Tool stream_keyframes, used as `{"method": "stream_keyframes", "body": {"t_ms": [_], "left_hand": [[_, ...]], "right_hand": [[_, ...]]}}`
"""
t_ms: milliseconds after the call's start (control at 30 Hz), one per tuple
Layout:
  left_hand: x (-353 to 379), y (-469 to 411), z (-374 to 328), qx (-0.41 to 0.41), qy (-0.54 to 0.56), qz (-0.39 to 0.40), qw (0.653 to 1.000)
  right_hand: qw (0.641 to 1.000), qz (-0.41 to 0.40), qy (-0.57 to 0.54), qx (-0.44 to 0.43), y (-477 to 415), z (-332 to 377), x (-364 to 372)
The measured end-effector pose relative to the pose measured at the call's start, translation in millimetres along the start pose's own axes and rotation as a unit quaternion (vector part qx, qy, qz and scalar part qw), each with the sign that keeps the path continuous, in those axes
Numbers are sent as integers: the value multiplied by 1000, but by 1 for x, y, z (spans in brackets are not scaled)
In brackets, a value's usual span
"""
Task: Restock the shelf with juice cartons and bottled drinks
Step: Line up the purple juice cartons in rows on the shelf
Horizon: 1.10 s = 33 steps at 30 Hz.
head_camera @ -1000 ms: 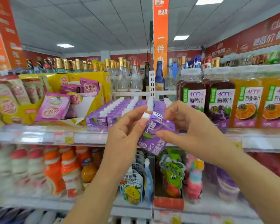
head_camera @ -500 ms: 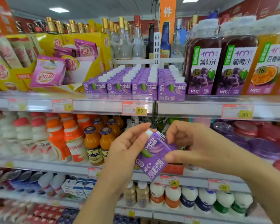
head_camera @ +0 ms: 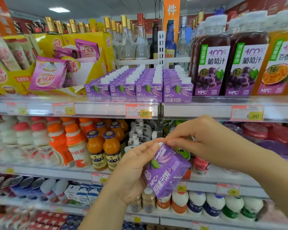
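A small purple juice carton (head_camera: pixel 166 171) with a white cap is tilted in front of the middle shelves. My left hand (head_camera: pixel 133 170) grips its left side from below. My right hand (head_camera: pixel 201 143) pinches its top near the cap. Several rows of the same purple cartons (head_camera: pixel 140 83) stand on the upper shelf (head_camera: pixel 223 110), above and behind my hands. Large grape juice bottles (head_camera: pixel 211 63) stand to the right of those rows.
Yellow display boxes with pink sachets (head_camera: pixel 48 77) fill the upper shelf's left side. Orange juice bottles (head_camera: pixel 103 148) and red-capped white bottles (head_camera: pixel 23 143) line the middle shelf. White bottles (head_camera: pixel 214 205) stand on the lower shelf. Glass bottles (head_camera: pixel 126 39) rise behind.
Both hands and the carton have come down from the upper shelf to the middle shelf's height, and the carton has tilted further. The view has dipped, showing lower shelves.
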<state>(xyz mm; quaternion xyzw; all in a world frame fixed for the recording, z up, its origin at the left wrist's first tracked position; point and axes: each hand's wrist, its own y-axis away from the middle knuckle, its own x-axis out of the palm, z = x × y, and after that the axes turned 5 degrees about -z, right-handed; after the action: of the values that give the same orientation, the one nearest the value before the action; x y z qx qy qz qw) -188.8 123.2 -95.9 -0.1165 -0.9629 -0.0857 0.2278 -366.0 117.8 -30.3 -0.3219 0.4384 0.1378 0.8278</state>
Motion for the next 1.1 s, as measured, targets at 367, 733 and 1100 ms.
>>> {"method": "stream_keyframes", "body": {"t_ms": [367, 733, 1100], "left_hand": [[-2, -8, -14, 110, -241, -44, 963], [-23, 12, 8, 107, -96, -75, 987], [-29, 12, 10, 71, 75, -24, 994]], "right_hand": [[937, 15, -277, 214, 10, -9, 16], [763, -91, -543, 338, 23, -16, 57], [864, -128, -409, 265, 22, -1, 46]]}}
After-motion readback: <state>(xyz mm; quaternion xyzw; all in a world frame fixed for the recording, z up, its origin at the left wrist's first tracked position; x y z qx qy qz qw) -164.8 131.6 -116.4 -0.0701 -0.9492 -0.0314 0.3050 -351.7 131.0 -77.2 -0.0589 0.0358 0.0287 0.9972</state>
